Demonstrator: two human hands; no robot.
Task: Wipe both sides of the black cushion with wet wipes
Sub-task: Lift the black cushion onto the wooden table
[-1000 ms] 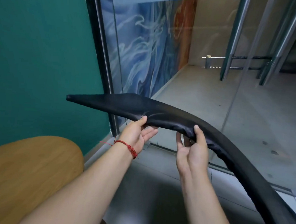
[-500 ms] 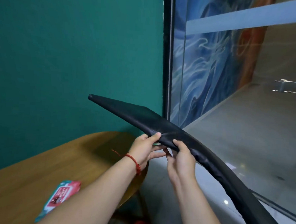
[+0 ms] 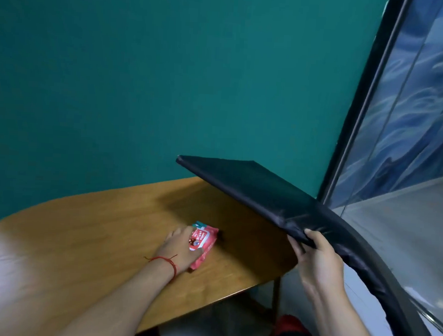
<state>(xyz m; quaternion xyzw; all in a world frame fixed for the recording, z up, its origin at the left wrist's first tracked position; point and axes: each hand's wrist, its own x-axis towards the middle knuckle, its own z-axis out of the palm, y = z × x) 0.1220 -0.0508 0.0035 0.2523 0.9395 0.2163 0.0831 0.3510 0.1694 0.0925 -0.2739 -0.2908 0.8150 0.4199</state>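
Judging progress from the present layout, you are at the preparation stage; no wiping appears to have begun. Your left hand (image 3: pixel 180 248) lies on the wet wipes pack (image 3: pixel 204 240), which sits on the bench (image 3: pixel 96 238) toward its right end. Fingers and thumb curl round the pack's edges, though blur hides the exact contact. No loose wipe is visible, and you cannot tell whether the pack is open. Your right hand (image 3: pixel 316 255) pinches the near edge of the black cushion (image 3: pixel 265 193), thumb on the upper face and fingers beneath. The cushion is held in the air, tilted, its far corner raised above the right end of the bench in front of the green wall (image 3: pixel 168 75); its lower end runs out of view at bottom right. Remaining, by this estimate:
- extract a wipe
- wipe the first side
- turn the cushion over
- wipe the second side
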